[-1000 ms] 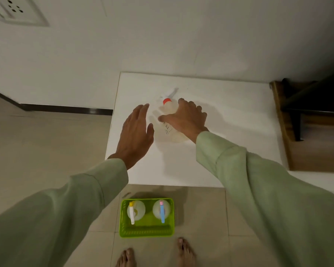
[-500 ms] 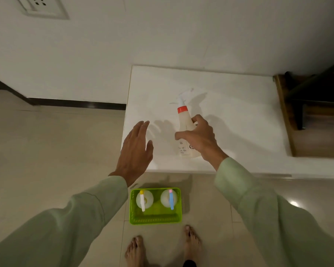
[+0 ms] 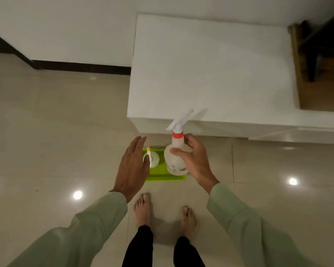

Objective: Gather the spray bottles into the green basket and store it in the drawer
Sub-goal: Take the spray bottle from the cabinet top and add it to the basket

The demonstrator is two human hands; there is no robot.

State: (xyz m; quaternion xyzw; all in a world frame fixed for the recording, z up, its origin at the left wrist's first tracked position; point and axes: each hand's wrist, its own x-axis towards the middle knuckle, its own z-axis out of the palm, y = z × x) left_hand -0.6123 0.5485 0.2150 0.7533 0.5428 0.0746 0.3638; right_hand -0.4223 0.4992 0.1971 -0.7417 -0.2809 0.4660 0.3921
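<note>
Right hand [image 3: 196,162] is wrapped around a translucent spray bottle [image 3: 175,158] with an orange-red collar and a white trigger head, fingers [image 3: 176,151] clamped on its shoulder and body, thumb side toward the camera. The bottle is upright-ish, nozzle pointing to the upper right of the frame, and it sits in the middle of the picture right over the green basket [image 3: 163,175], covering the basket's right half; can't tell if the base is touching the basket yet or just held above it. The basket is on the tiled floor [image 3: 56,132], just in front of the person's bare feet [image 3: 143,211] at the bottom center. In the basket's left half there's a second spray bottle with a yellow tip [image 3: 151,158], seen from the top and partly hidden behind the left hand [image 3: 132,168]. That left hand is flat and empty, fingers spread apart and pointing up the frame, hanging over the basket's left edge. The white surface [image 3: 210,70] fills the upper right of the frame, with nothing on top of it. Pale green sleeves [image 3: 85,228] come in from both lower corners.
</note>
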